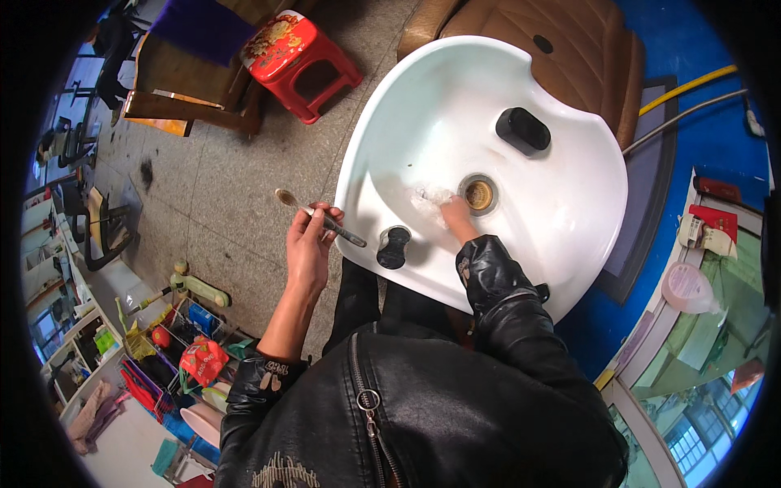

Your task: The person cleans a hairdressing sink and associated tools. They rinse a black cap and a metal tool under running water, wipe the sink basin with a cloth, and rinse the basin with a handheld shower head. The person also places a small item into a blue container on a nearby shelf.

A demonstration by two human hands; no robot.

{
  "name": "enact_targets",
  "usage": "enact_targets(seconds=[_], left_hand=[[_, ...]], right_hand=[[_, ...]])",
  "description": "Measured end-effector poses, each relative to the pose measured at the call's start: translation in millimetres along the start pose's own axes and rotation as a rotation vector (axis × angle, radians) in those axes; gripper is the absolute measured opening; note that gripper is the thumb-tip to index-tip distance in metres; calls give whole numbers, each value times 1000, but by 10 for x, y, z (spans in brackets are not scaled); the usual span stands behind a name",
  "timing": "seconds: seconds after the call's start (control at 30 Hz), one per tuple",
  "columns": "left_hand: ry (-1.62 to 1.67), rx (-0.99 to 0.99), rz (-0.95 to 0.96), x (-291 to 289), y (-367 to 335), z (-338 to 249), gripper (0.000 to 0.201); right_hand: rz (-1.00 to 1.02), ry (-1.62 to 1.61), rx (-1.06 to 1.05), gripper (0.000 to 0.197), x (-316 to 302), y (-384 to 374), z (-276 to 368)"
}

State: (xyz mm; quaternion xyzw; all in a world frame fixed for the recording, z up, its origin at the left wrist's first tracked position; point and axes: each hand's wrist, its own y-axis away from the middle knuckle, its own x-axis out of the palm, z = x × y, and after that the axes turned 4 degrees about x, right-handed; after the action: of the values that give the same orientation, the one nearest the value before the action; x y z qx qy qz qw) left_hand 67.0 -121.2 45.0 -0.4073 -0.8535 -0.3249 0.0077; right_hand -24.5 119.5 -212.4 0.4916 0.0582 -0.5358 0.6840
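Note:
My left hand (311, 232), just off the left rim of the white shampoo basin (561, 220), grips a slim brush (346, 233). Its rounded tan head points up and to the left, and the dark handle end reaches over the rim. Inside the basin, my right hand (460, 218) is closed at a crumpled, see-through, plastic-like bunch (431, 198). The bunch lies against the basin floor just left of the round drain (478, 194). My right fingertips are partly hidden by the bunch and the hand.
A black fitting (394, 246) sits on the near rim, and a black block (523, 131) in the basin. Behind are a brown padded chair (561, 41) and a red stool (301, 65). A crowded trolley (183, 350) stands left; a cluttered glass-topped counter (691, 342) stands right.

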Motion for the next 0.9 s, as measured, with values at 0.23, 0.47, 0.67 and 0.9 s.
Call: enact_targets(seconds=[0.23, 0.47, 0.67, 0.9], left_hand=[[-3, 12, -11, 34, 16, -8, 13], [-21, -9, -16, 41, -8, 70, 13], [-49, -21, 20, 151, -22, 120, 14], [-39, 23, 19, 326, -71, -33, 14]], right_hand=[[-309, 197, -208, 41, -32, 155, 94], [-49, 292, -196, 48, 21, 398, 524], [210, 202, -323, 46, 23, 477, 925], [684, -748, -150, 40, -327, 532, 721]])
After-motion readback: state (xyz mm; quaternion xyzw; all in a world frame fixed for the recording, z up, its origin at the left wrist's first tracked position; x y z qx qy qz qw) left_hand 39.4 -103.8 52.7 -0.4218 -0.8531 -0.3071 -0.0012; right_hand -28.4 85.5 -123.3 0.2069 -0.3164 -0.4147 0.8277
